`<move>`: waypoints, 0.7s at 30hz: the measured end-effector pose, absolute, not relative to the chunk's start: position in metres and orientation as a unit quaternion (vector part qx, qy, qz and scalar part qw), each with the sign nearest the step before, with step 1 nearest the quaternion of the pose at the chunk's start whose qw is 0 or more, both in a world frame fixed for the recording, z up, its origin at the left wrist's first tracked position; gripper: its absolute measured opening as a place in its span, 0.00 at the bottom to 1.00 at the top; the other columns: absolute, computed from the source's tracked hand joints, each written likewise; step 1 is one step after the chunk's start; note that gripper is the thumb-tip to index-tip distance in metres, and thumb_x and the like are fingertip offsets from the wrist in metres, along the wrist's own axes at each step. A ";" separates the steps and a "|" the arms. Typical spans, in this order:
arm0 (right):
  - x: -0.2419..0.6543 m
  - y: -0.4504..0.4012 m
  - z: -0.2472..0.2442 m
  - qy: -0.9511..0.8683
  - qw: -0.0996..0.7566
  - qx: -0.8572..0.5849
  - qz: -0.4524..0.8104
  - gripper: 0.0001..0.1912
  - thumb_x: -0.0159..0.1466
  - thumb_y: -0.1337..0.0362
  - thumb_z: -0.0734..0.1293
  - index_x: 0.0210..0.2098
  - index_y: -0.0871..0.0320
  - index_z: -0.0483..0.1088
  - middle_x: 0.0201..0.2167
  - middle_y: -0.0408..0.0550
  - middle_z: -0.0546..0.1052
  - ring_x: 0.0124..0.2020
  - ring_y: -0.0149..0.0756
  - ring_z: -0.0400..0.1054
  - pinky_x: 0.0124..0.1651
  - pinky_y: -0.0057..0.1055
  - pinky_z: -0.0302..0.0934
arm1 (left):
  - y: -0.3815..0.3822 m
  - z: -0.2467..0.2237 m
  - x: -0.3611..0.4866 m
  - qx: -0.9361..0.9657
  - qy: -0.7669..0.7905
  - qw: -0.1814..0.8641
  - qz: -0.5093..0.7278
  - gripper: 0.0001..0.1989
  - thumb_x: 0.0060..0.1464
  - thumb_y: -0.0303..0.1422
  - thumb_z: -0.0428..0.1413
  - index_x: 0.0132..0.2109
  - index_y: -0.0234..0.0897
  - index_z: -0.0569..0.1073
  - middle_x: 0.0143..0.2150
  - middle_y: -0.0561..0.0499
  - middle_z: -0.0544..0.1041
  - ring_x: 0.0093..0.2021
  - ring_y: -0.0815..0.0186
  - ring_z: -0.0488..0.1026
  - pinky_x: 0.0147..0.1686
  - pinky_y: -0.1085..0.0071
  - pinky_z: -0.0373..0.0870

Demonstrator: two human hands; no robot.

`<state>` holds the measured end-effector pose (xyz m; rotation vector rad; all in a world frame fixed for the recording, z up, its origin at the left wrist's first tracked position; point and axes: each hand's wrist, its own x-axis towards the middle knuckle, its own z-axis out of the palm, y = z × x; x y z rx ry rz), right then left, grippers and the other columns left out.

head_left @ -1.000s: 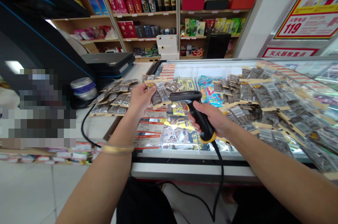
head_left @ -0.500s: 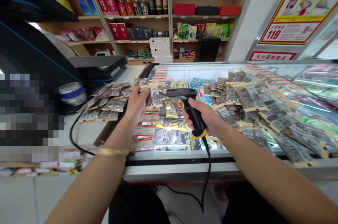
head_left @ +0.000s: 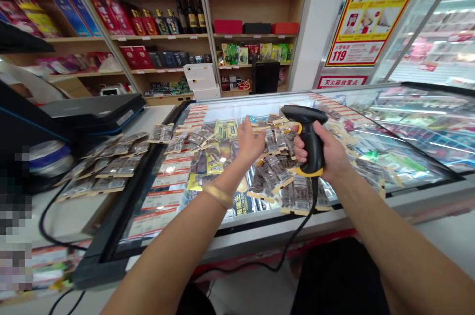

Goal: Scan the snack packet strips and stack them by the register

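My right hand (head_left: 330, 149) is wrapped round the grip of a black and yellow barcode scanner (head_left: 313, 144), raised over the glass-topped freezer (head_left: 237, 228). Its cord hangs down past the front edge. My left hand (head_left: 251, 140), with a gold bangle on the wrist, is over the glass with its fingers apart and no packet visible in it. It is nearest to the pile of small clear snack packets (head_left: 274, 171) with tan top strips; whether the fingertips touch one I cannot tell. A few similar packets (head_left: 178, 141) lie left of this hand.
More packets (head_left: 115, 169) lie in a group on the white counter (head_left: 74, 213) at left, beside rolls of tape (head_left: 48, 156) and a black flat-topped device (head_left: 92, 109). Price labels (head_left: 163, 188) line the glass. Shelves of boxes and bottles (head_left: 191, 15) stand behind.
My left hand has let go of a packet at the left and moved right to the pile. The scanner has moved right in my right hand, and the view has turned right.
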<state>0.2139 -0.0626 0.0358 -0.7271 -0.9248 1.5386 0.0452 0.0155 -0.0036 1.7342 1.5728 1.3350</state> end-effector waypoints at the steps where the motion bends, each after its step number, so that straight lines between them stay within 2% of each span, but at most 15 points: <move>1: 0.218 -0.063 0.033 -0.386 0.570 -0.315 0.654 0.17 0.63 0.49 0.67 0.39 0.57 0.70 0.22 0.40 0.65 0.19 0.26 0.57 0.20 0.23 0.56 | 0.014 -0.007 0.050 0.644 0.585 0.198 0.451 0.33 0.57 0.33 0.54 0.69 0.31 0.59 0.69 0.31 0.61 0.70 0.50 0.59 0.67 0.53 0.57; 3: 0.225 -0.062 0.027 -0.371 0.574 -0.322 0.655 0.18 0.63 0.49 0.67 0.39 0.58 0.70 0.21 0.40 0.66 0.19 0.26 0.57 0.20 0.23 0.56 | 0.009 -0.012 0.053 0.667 0.603 0.195 0.392 0.31 0.58 0.33 0.53 0.68 0.32 0.62 0.72 0.32 0.56 0.73 0.50 0.52 0.70 0.54 0.51; 6: 0.229 -0.059 0.017 -0.357 0.581 -0.320 0.658 0.18 0.63 0.49 0.67 0.40 0.58 0.70 0.21 0.40 0.66 0.18 0.27 0.57 0.19 0.24 0.56 | 0.004 -0.017 0.052 0.697 0.605 0.179 0.340 0.27 0.61 0.34 0.49 0.66 0.35 0.65 0.72 0.37 0.57 0.74 0.53 0.50 0.70 0.56 0.50; 10: 0.228 -0.056 0.010 -0.351 0.587 -0.311 0.659 0.16 0.63 0.50 0.67 0.39 0.58 0.70 0.22 0.40 0.67 0.18 0.27 0.56 0.19 0.24 0.56 | -0.001 -0.017 0.050 0.710 0.614 0.135 0.318 0.26 0.63 0.36 0.46 0.67 0.39 0.64 0.73 0.41 0.56 0.74 0.54 0.50 0.70 0.57 0.50; 21: 0.226 -0.062 0.025 -0.363 0.581 -0.325 0.652 0.17 0.63 0.49 0.67 0.38 0.58 0.71 0.21 0.41 0.66 0.19 0.27 0.57 0.19 0.24 0.56 | -0.011 -0.010 0.034 0.697 0.624 0.078 0.345 0.26 0.64 0.39 0.46 0.66 0.38 0.65 0.71 0.37 0.59 0.72 0.49 0.54 0.67 0.49 0.53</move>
